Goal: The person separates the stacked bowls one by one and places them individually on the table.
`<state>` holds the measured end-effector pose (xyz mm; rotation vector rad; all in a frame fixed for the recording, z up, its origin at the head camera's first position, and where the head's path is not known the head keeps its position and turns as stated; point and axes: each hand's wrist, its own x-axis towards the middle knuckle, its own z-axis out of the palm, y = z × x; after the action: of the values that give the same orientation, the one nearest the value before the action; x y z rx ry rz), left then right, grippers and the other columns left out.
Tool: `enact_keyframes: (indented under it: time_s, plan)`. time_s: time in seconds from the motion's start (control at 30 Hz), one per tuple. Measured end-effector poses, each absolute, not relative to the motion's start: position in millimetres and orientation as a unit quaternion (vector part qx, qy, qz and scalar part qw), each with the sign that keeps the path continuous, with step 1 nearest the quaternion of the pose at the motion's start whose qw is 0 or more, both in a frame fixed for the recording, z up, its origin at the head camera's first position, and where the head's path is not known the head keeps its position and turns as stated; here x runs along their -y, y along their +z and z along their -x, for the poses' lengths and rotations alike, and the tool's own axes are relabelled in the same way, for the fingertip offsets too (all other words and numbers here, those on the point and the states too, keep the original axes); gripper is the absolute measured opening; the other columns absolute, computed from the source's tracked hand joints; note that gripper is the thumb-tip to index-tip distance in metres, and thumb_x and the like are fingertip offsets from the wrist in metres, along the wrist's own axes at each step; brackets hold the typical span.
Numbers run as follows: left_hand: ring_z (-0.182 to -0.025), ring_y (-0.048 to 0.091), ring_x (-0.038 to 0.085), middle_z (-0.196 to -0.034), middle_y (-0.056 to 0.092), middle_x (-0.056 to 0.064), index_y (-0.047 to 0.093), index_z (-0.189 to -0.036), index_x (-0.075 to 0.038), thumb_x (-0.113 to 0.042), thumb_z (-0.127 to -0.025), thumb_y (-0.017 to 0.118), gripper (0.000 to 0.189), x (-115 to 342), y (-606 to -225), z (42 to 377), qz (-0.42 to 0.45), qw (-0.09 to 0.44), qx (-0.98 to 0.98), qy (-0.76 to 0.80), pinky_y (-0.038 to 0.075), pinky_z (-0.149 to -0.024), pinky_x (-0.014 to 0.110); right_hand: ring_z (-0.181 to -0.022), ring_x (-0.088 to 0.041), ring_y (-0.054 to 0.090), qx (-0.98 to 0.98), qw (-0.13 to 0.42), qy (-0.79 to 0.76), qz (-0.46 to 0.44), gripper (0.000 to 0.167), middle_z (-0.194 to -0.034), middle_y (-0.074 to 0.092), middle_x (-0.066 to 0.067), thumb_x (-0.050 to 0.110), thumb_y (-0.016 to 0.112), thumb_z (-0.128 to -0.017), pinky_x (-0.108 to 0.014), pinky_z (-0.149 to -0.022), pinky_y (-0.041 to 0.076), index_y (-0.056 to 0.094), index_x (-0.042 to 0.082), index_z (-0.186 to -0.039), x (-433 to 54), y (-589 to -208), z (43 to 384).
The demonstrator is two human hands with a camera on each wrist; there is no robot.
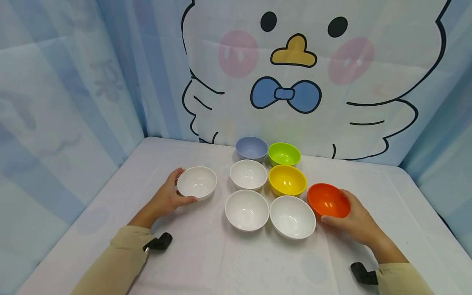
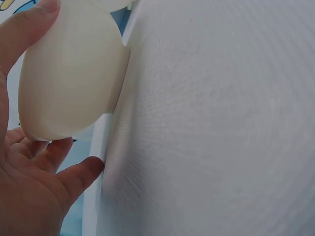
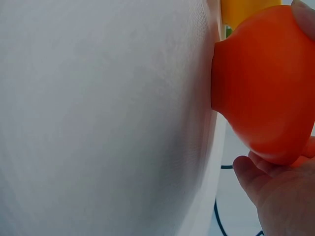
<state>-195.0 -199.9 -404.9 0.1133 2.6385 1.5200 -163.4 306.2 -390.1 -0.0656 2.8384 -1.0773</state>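
Observation:
My left hand (image 1: pixel 169 198) grips a white bowl (image 1: pixel 197 183) at the left of the group, thumb along its near side and fingers round the outer side. In the left wrist view the bowl's smooth pale side (image 2: pixel 74 69) and its foot show close to the tablecloth. At the right, my right hand (image 1: pixel 355 219) holds an orange bowl (image 1: pixel 327 200) by its outer side, thumb toward the front. The orange bowl leans a little toward the left in the head view. Its narrow foot is right by the cloth in the right wrist view, with the fingers (image 3: pixel 251 177) under its far side.
Between the hands stand a blue bowl (image 1: pixel 252 148), a green bowl (image 1: pixel 284 154), a yellow bowl (image 1: pixel 287 180) and three white bowls, one (image 1: pixel 293 217) close beside the orange one. A white cloth covers the table (image 1: pixel 236 262). Printed curtains (image 1: pixel 287 127) hang behind and at both sides.

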Motion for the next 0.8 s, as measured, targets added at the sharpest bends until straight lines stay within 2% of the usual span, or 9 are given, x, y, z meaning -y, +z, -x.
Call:
enact_keyframes:
  time_s: [0.43,0.8]
  plan:
    - [-0.14,0.03,0.042,-0.16,0.02,0.024,0.008,-0.157,0.003,-0.017,-0.076,0.089,0.116,198.6,-406.7,196.7,-0.041,0.049,-0.863,0.501,0.033,-0.111,0.054,-0.124,-0.051,0.038,-0.93,0.055,-0.361,0.03,0.107,-0.147,0.028,-0.035,0.04,0.078,-0.086,-0.064,-0.095,0.046,0.011,-0.011,-0.153,-302.4,-390.1,163.2]
    - [-0.14,0.03,0.042,-0.16,0.02,0.024,0.008,-0.156,0.003,-0.02,-0.076,0.09,0.117,197.3,-405.5,197.2,-0.038,0.054,-0.87,0.489,0.032,-0.112,0.056,-0.131,-0.056,0.029,-0.933,0.053,-0.354,0.028,0.118,-0.152,0.016,-0.039,0.045,0.077,-0.085,-0.067,-0.096,0.043,-0.001,-0.008,-0.155,-301.6,-387.0,160.2]
